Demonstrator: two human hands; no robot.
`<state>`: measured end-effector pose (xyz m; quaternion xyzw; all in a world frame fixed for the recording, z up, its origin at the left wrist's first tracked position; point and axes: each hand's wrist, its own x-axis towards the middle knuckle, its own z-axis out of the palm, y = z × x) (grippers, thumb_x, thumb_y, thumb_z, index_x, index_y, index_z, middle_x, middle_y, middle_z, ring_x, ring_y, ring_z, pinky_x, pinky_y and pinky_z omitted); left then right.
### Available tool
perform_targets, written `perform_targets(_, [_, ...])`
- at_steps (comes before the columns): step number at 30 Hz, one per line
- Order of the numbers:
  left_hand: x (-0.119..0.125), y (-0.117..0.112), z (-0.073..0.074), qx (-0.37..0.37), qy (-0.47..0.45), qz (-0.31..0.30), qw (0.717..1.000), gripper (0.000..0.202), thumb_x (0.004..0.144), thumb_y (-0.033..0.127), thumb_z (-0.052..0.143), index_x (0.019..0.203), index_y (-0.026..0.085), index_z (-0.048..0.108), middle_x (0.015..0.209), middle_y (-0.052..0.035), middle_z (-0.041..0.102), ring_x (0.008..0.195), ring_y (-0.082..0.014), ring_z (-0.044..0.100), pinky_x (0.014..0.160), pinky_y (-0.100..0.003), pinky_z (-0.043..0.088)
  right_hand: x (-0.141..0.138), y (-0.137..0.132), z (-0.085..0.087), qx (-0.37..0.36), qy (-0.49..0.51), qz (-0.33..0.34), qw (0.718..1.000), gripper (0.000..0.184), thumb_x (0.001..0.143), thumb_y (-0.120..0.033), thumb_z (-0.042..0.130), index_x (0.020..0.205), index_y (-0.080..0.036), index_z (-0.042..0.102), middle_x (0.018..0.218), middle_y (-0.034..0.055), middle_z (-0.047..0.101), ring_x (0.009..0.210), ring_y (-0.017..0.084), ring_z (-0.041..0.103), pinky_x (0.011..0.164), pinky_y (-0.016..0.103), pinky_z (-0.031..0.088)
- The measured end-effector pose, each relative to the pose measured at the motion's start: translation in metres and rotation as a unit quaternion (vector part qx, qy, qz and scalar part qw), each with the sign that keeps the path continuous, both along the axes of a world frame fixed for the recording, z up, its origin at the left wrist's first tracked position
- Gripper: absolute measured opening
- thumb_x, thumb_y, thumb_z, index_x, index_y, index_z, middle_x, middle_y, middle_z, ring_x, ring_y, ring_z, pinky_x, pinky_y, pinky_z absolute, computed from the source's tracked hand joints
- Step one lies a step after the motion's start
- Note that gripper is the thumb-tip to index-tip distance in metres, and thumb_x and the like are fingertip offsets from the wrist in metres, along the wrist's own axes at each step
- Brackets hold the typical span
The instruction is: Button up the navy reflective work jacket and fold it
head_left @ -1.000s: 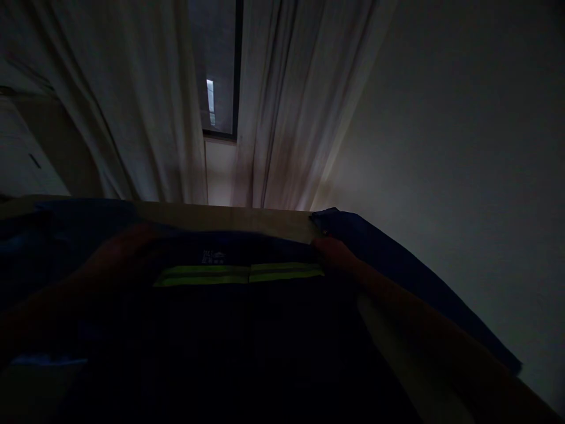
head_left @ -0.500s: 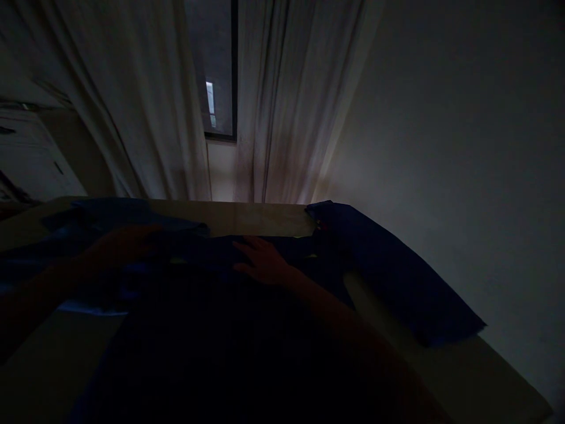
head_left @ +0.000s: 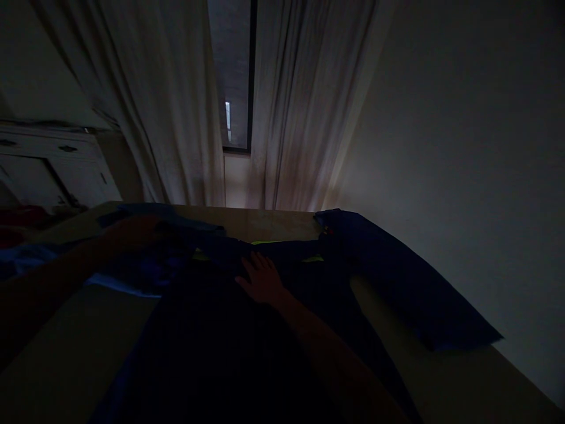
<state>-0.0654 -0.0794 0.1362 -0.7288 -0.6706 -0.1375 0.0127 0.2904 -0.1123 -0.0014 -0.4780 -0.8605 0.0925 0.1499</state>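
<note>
A dark blue long-sleeved top [head_left: 247, 330] lies spread over a pale surface, its body towards me and one sleeve [head_left: 397, 277] stretched out to the right. Bits of yellow-green show at its neck end. My right hand [head_left: 263, 280] rests flat on the upper part of the top, fingers spread. At the left shoulder side, my left hand [head_left: 136, 231] is curled at bunched dark blue cloth and appears to grip it; deep shadow hides its fingertips. Lighter blue cloth [head_left: 128, 285] lies under and around that hand.
The pale surface [head_left: 269, 221] runs back towards long curtains [head_left: 176, 118] and a narrow window gap [head_left: 232, 70]. A bare wall [head_left: 463, 147] borders the right side. A white cabinet [head_left: 48, 159] stands at the far left, with a red object [head_left: 26, 215] before it. The room is very dim.
The view has swung slightly left, showing more of the cabinet. My left hand has shifted with the bunched cloth below it. My right hand's fingers are more spread, still on the top.
</note>
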Motion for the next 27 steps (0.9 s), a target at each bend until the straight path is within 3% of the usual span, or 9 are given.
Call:
perform_targets(2, [0.036,-0.016,0.017,-0.023,0.014,-0.027,0.999,0.045,0.093,0.039,0.055,0.116,0.003,0.07,0.111,-0.012,0.076,0.105,-0.0262,0.066,0.102,-0.042,0.047,-0.002,-0.004,-0.005,0.02,0.011,-0.005,1.0,0.073,0.101,-0.072,0.031,0.158,-0.025,0.04,0.167,0.0132,0.032,0.155,0.033,0.026,0.124,0.054,0.018])
perform_targets(3, [0.055,-0.026,0.023,-0.06,-0.02,-0.073,0.995,0.047,0.094,0.044,0.055,0.117,0.006,0.07,0.111,-0.011,0.077,0.104,-0.0255,0.066,0.099,-0.039,0.049,-0.001,-0.004,-0.006,0.024,0.014,-0.007,1.0,0.07,0.102,-0.069,0.032,0.156,-0.026,0.042,0.166,0.0125,0.034,0.155,0.032,0.027,0.124,0.053,0.019])
perform_targets(5, [0.088,-0.042,0.027,-0.186,-0.16,-0.158,0.956,0.055,0.092,0.059,0.055,0.127,0.018,0.067,0.116,-0.0064,0.077,0.1,-0.0237,0.07,0.089,-0.033,0.054,0.001,-0.003,-0.008,0.025,0.018,-0.01,0.999,0.061,0.105,-0.06,0.035,0.154,-0.026,0.046,0.164,0.0111,0.039,0.153,0.03,0.031,0.123,0.051,0.021])
perform_targets(7, [0.109,-0.052,0.019,-0.234,-0.252,-0.194,0.919,0.058,0.09,0.067,0.052,0.129,0.026,0.066,0.114,-0.0062,0.077,0.094,-0.0239,0.073,0.082,-0.035,0.058,0.002,-0.001,-0.007,0.028,0.028,-0.01,0.999,0.051,0.107,-0.046,0.039,0.15,-0.023,0.051,0.16,0.0104,0.045,0.15,0.027,0.038,0.122,0.046,0.025])
perform_targets(11, [0.112,-0.053,-0.03,-0.041,-0.218,-0.144,0.964,0.039,0.089,0.051,0.05,0.105,0.021,0.069,0.109,-0.0118,0.076,0.102,-0.0309,0.071,0.096,-0.048,0.055,0.003,0.002,-0.004,0.046,0.066,-0.029,0.996,0.04,0.105,-0.027,0.042,0.138,-0.016,0.061,0.141,0.0123,0.064,0.13,0.023,0.057,0.112,0.037,0.038])
perform_targets(15, [0.104,-0.059,-0.092,0.041,-0.263,-0.16,0.951,0.051,0.09,0.041,0.05,0.136,0.018,0.051,0.129,-0.0127,0.07,0.123,-0.0281,0.065,0.111,-0.05,0.047,0.002,0.001,-0.002,0.062,0.078,-0.042,0.994,0.038,0.109,-0.032,0.035,0.116,-0.018,0.07,0.118,0.0119,0.072,0.112,0.024,0.064,0.1,0.037,0.043])
perform_targets(18, [0.109,-0.068,-0.127,0.064,-0.228,-0.183,0.954,0.066,0.094,0.038,0.051,0.154,0.016,0.034,0.158,-0.0157,0.048,0.145,-0.0278,0.046,0.122,-0.052,0.035,0.001,0.001,-0.001,0.069,0.097,-0.02,0.993,0.042,0.11,-0.045,0.036,0.111,-0.02,0.07,0.113,0.0098,0.073,0.109,0.023,0.064,0.099,0.036,0.044])
perform_targets(22, [0.127,-0.075,-0.153,0.085,-0.134,-0.195,0.968,0.068,0.096,0.03,0.049,0.16,0.02,0.026,0.167,-0.0139,0.033,0.153,-0.0288,0.034,0.124,-0.058,0.027,0.003,0.001,-0.006,0.05,0.164,0.008,0.985,0.053,0.102,-0.059,0.05,0.136,-0.018,0.059,0.128,0.0142,0.068,0.117,0.027,0.063,0.103,0.039,0.045])
perform_targets(27, [0.146,-0.091,-0.159,0.058,-0.059,-0.25,0.965,0.049,0.1,0.02,0.039,0.147,0.032,0.051,0.147,-0.0063,0.062,0.136,-0.0243,0.056,0.125,-0.063,0.018,0.008,0.002,-0.009,0.031,0.216,0.017,0.976,0.087,0.092,-0.062,0.063,0.16,-0.019,0.03,0.139,0.0168,0.063,0.122,0.03,0.063,0.104,0.045,0.048])
